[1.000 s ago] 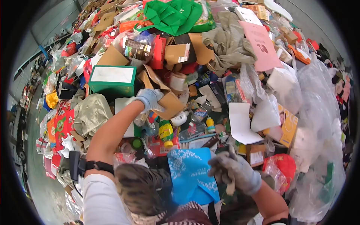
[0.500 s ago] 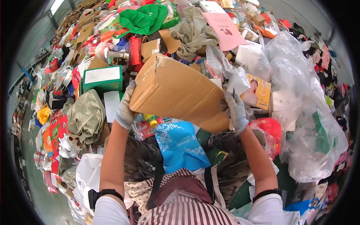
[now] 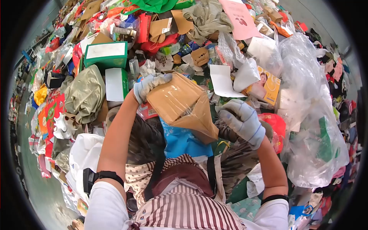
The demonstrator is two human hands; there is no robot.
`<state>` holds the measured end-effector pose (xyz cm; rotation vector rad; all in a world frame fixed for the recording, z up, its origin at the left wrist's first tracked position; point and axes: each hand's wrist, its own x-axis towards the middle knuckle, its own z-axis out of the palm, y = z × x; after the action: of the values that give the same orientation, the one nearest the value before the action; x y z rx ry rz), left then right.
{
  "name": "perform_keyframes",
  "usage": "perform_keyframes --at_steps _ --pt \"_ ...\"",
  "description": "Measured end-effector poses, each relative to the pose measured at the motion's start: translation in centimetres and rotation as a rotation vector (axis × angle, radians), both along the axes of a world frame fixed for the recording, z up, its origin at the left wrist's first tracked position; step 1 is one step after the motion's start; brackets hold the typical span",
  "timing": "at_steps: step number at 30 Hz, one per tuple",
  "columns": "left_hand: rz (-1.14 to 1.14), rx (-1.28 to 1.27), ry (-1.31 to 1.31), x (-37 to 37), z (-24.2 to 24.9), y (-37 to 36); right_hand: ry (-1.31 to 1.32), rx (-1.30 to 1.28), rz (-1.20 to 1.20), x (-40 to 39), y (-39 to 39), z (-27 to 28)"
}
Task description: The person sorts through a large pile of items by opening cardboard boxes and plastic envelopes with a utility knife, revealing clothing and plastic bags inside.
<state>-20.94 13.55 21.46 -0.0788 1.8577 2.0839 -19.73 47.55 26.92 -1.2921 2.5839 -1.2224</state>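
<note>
A brown cardboard box (image 3: 182, 101), crossed by shiny clear tape, is tilted over my lap. My left hand (image 3: 148, 86), in a pale work glove, grips its upper left edge. To the right of the box and apart from it is my gloved right hand (image 3: 242, 122). Its fingers are curled in, and whatever lies inside them is too hidden to name. Under the box a blue printed bag (image 3: 178, 142) rests between my legs, partly covered.
Mixed waste heaps up all around. A green box (image 3: 105, 54) and an olive plastic sheet (image 3: 85, 94) lie on the left. Nearby on the right are a white sheet (image 3: 223, 81), a yellow box (image 3: 269, 86), a red bag (image 3: 275, 128) and large clear plastic bags (image 3: 314, 153).
The box has come closer to my body and turned, now showing another face. My right hand has left its right end and curled, while my left hand keeps its grip.
</note>
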Motion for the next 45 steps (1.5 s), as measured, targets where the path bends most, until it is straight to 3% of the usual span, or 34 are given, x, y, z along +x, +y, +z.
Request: perform_keyframes --at_steps 1,3,5,7,8,11,13,14,16,20,23,26,28,31,34,38,41,43,45 --pt "-0.008 -0.036 -0.02 -0.1 0.5 0.4 0.001 0.015 0.004 -0.2 -0.2 1.0" --pt "0.003 -0.097 -0.02 -0.6 1.1 1.0 0.363 0.223 0.141 -0.7 -0.7 4.6" --pt "-0.092 -0.196 0.073 -1.5 1.2 1.9 0.423 0.324 0.186 -1.5 -1.2 6.5" --pt "-0.067 -0.158 0.033 -1.9 1.3 3.6 0.257 0.572 0.207 -2.0 -1.8 7.9" --pt "-0.107 -0.237 0.042 -2.1 1.4 4.5 -0.066 0.504 0.194 -2.0 -2.6 8.7" --pt "-0.073 -0.269 0.039 -3.4 0.5 5.6 -0.253 0.735 0.181 -3.1 -3.2 9.4" --pt "-0.034 -0.009 0.031 -4.9 -0.7 5.3 -0.142 0.682 0.267 -3.9 -2.2 8.4" --pt "-0.04 0.012 -0.099 -5.3 -1.4 5.1 -0.092 0.789 0.294 -4.5 -2.1 8.3" --pt "-0.049 -0.029 -0.047 -4.9 0.2 5.4 0.054 1.055 0.263 -5.1 -2.5 8.5" --pt "-0.056 -0.005 -0.061 -6.3 -1.2 5.8 0.102 1.107 0.21 -4.5 -4.1 10.4" --pt "-0.045 0.0 -0.07 -6.8 -1.6 6.0 0.161 0.97 0.318 -4.6 -4.9 9.8" --pt "-0.051 -0.006 -0.065 -6.9 -1.9 6.1 0.23 1.152 0.46 -5.3 -6.4 9.4" --pt "-0.054 0.015 -0.067 -6.9 -1.8 6.2 0.431 1.266 0.583 -5.5 -7.0 9.5" --pt "-0.043 -0.01 -0.02 -6.4 -1.3 6.5 0.397 1.173 0.637 -5.5 -7.3 9.6" --pt "-0.056 -0.228 0.066 -7.3 -2.6 6.5 0.421 1.145 0.65 -5.4 -7.3 8.5" --pt "-0.04 -0.239 -0.006 -7.2 -2.9 6.9 0.544 1.283 0.637 -3.9 -8.1 7.3" --pt "-0.031 -0.103 -0.014 -7.0 -3.6 7.1 0.577 1.26 0.689 -5.6 -7.1 7.8" --pt "0.005 -0.047 0.002 -6.7 -3.6 7.7 0.563 1.411 0.653 -7.1 -6.2 8.7" --pt "-0.011 -0.163 0.053 -6.9 -4.0 7.8 0.604 1.386 0.681 -6.9 -6.3 8.5"
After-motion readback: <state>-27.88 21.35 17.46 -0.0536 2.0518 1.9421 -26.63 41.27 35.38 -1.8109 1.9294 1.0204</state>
